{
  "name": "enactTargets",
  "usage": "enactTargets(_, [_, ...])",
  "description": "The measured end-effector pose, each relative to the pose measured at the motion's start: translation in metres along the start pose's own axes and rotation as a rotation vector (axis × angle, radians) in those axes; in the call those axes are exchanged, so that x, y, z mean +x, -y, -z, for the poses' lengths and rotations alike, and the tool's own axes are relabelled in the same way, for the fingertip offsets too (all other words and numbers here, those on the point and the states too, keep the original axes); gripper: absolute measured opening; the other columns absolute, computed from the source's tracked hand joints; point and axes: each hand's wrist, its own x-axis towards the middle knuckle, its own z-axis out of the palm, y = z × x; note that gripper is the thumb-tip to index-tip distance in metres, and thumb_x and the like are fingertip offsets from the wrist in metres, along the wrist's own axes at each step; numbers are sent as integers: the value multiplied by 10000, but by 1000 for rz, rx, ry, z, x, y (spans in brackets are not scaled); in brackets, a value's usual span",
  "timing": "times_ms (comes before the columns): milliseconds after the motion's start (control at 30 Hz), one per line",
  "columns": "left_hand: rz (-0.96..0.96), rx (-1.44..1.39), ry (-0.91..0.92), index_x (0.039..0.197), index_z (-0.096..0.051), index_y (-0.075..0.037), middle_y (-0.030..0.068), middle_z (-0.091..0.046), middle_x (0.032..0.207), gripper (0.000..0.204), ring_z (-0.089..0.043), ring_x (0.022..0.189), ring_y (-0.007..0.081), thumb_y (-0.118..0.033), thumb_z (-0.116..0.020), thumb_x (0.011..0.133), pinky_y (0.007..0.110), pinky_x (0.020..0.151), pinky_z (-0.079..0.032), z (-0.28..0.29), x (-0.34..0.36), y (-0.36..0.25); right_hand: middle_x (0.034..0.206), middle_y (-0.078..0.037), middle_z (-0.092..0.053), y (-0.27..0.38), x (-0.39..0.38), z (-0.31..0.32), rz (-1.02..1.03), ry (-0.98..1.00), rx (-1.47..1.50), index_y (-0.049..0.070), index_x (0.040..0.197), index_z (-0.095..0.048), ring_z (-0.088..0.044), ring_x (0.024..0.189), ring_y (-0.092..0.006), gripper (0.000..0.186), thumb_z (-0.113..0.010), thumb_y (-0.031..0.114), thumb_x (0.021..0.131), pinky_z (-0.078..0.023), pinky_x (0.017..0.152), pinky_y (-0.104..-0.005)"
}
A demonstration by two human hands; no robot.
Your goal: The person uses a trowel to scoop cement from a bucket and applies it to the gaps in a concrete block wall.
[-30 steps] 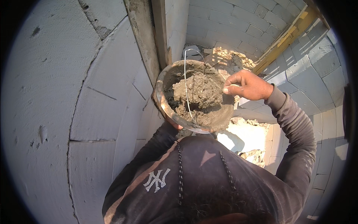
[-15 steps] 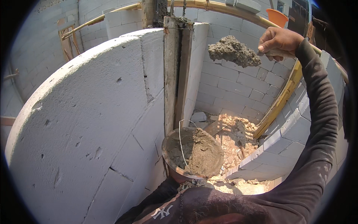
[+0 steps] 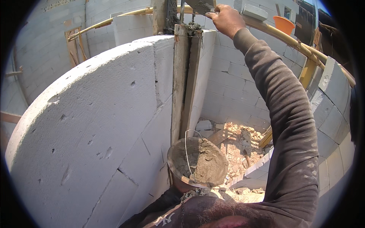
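Note:
My right hand (image 3: 222,19) is raised at the top of the picture, gripping a trowel (image 3: 199,7) that is partly cut off by the edge. The trowel is over a narrow column with upright timber boards (image 3: 180,76), steel rods and wet mortar (image 3: 194,27) at its top. Low in front of me, my left hand (image 3: 182,187) holds a bucket (image 3: 205,159) with grey mortar inside and its thin wire handle upright. Most of that hand is hidden beneath the rim. The bucket sits close beside the pale block wall (image 3: 95,125).
Bamboo poles (image 3: 273,32) cross behind the column, with an orange container (image 3: 283,24) and a loose block (image 3: 254,12) near them. Block walls (image 3: 334,125) rise at the right and back. Rubble and board offcuts (image 3: 241,144) lie on the floor below.
My right hand has moved from over the bucket up and leftward to the column top. The lump of mortar seen on the trowel earlier is no longer visible there. The view has tilted up.

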Motion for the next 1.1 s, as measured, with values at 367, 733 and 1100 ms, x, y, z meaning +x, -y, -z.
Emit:
enactTargets(367, [369,-1284,-162,1583,-340,-108,153,-453,1555,953,-480,1410,354,-730,-596,907,597,1176,-391,18,9,53,942,-162,-745,-32,-318,100,117,761,71,33,1041,-757,-731,881,-313,280,-684,297,982,-572,776,-425])
enactTargets(733, [475,-905,-249,1539,-431,-128,109,-511,1504,870,-503,1380,328,-732,-501,917,565,1146,-414,-4,31,56,817,-209,-738,-18,-442,53,171,1420,-11,39,832,-758,-751,824,-369,235,-727,271,858,-593,729,-495])
enactTargets(1100, [557,-1112,-161,1537,-470,-172,109,-518,1528,858,-512,1379,349,-765,-464,916,616,1130,-415,-11,36,83,830,-193,-731,-47,-448,59,-272,1469,511,64,1022,-789,-719,799,-352,316,-697,361,963,-547,736,-460])
